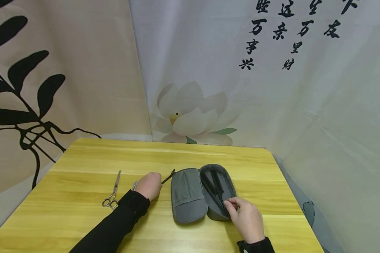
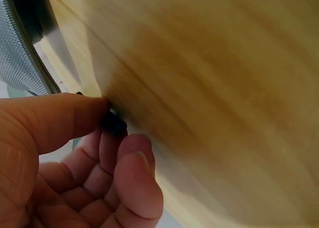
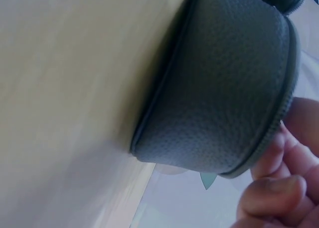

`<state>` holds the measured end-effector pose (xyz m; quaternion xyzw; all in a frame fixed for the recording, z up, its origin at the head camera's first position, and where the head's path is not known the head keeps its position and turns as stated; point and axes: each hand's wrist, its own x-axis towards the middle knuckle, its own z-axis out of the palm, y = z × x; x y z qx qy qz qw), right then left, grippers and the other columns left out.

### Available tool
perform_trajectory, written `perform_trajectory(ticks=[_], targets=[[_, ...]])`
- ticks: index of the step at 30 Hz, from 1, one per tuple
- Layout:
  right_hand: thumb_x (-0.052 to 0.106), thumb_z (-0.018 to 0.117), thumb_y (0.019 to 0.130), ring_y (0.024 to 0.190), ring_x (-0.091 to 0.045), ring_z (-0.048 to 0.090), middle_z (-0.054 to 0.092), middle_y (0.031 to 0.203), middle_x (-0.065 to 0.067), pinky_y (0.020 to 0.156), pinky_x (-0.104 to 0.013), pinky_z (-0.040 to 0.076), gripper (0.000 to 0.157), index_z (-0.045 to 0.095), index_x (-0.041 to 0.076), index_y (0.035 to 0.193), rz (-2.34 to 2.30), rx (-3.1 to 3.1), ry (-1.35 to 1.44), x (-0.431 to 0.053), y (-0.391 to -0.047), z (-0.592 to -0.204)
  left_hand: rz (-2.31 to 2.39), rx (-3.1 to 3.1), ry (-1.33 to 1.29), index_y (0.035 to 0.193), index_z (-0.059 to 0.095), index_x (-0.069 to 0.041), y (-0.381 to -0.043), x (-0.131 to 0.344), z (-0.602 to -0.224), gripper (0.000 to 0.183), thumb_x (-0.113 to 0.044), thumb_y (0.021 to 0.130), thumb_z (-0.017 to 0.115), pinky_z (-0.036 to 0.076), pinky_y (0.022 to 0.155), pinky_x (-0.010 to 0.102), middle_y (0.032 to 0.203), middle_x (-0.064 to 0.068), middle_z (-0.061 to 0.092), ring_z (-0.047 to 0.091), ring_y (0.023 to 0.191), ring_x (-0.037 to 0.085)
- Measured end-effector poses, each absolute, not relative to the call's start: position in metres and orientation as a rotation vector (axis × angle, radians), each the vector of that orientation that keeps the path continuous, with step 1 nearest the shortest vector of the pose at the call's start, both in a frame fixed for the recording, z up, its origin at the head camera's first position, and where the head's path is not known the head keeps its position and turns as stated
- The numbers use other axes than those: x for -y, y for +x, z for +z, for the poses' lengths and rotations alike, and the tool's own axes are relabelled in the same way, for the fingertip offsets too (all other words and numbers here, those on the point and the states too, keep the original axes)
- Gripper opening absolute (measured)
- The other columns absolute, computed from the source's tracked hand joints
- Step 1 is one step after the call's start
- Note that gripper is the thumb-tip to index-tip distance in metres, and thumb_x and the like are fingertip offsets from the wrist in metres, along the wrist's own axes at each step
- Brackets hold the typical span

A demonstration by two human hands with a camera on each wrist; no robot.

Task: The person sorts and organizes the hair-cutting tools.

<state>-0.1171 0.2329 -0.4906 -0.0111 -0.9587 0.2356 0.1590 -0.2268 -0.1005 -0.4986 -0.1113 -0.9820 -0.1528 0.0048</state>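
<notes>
A grey zip case point(image 1: 189, 211) lies open on the table, its flat pocketed half on the left and its deep half on the right. Long black items point(image 1: 216, 186), of a kind I cannot make out, rest inside the deep half. Left of the case, my left hand point(image 1: 149, 186) pinches the end of its dark zip pull point(image 1: 168, 176); the black tip point(image 2: 114, 124) shows between thumb and fingers in the left wrist view. My right hand point(image 1: 247, 218) pinches the zipped rim point(image 3: 284, 108) of the deep half at its near right side.
Silver scissors point(image 1: 115, 188) lie on the wooden table point(image 1: 82, 161) left of my left hand. Another metal piece point(image 1: 134, 185) is mostly hidden behind the left wrist. A printed cloth point(image 1: 193, 70) hangs beyond the table's far edge.
</notes>
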Motion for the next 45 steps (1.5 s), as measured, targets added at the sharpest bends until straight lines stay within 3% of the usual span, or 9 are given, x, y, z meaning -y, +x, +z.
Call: perform_trajectory(ticks=[5, 12, 21, 26, 38, 45], targets=[[0.028, 0.085, 0.093, 0.057, -0.003, 0.044, 0.061, 0.067, 0.01, 0.054, -0.022, 0.036, 0.013, 0.081, 0.018, 0.086, 0.683, 2.697, 0.0, -0.232, -0.117, -0.49, -0.486, 3.057, -0.297, 0.084, 0.067, -0.002, -0.221, 0.109, -0.497, 0.016, -0.003, 0.1, 0.066, 0.058, 0.061, 0.043, 0.077, 0.013, 0.068, 0.068, 0.068, 0.027], [0.021, 0.088, 0.09, 0.061, 0.005, 0.047, 0.06, 0.071, 0.014, 0.056, -0.02, 0.042, 0.007, 0.082, 0.018, 0.091, 0.727, 2.575, 0.175, -0.231, -0.116, -0.493, -0.648, 2.828, -0.284, 0.099, 0.068, -0.006, -0.199, 0.105, -0.479, 0.009, -0.013, 0.104, 0.069, 0.053, 0.059, 0.036, 0.082, 0.005, 0.069, 0.062, 0.066, 0.017], [0.012, 0.09, 0.084, 0.061, 0.008, 0.041, 0.071, 0.088, 0.013, 0.054, -0.011, 0.037, 0.029, 0.079, 0.02, 0.11, 1.003, 2.347, 0.478, -0.222, -0.112, -0.493, -0.481, 2.598, -0.646, 0.096, 0.066, -0.014, -0.149, 0.053, -0.47, 0.011, -0.016, 0.1, 0.076, 0.052, 0.06, 0.029, 0.083, -0.004, 0.069, 0.066, 0.071, 0.013], [0.005, 0.091, 0.081, 0.061, 0.008, 0.039, 0.066, 0.083, 0.014, 0.055, -0.007, 0.035, 0.031, 0.08, 0.017, 0.108, 0.997, 2.262, 0.619, -0.218, -0.113, -0.495, -0.426, 2.546, -0.817, 0.094, 0.063, -0.015, -0.134, 0.036, -0.473, 0.015, -0.018, 0.1, 0.076, 0.05, 0.057, 0.024, 0.083, -0.005, 0.065, 0.062, 0.069, 0.008], [0.006, 0.091, 0.08, 0.062, 0.01, 0.041, 0.067, 0.081, 0.016, 0.055, -0.006, 0.036, 0.025, 0.082, 0.014, 0.1, 0.983, 2.277, 0.613, -0.212, -0.112, -0.497, -0.365, 2.549, -0.893, 0.094, 0.062, -0.013, -0.125, 0.027, -0.475, 0.016, -0.019, 0.101, 0.075, 0.048, 0.056, 0.023, 0.083, -0.004, 0.064, 0.06, 0.069, 0.007], [0.007, 0.092, 0.081, 0.062, 0.01, 0.041, 0.059, 0.076, 0.018, 0.053, -0.009, 0.037, 0.029, 0.073, 0.018, 0.099, 0.961, 2.35, 0.456, -0.21, -0.113, -0.497, -0.38, 2.546, -0.911, 0.094, 0.061, -0.013, -0.122, 0.027, -0.475, 0.016, -0.019, 0.102, 0.073, 0.046, 0.054, 0.023, 0.082, -0.005, 0.063, 0.059, 0.069, 0.007]])
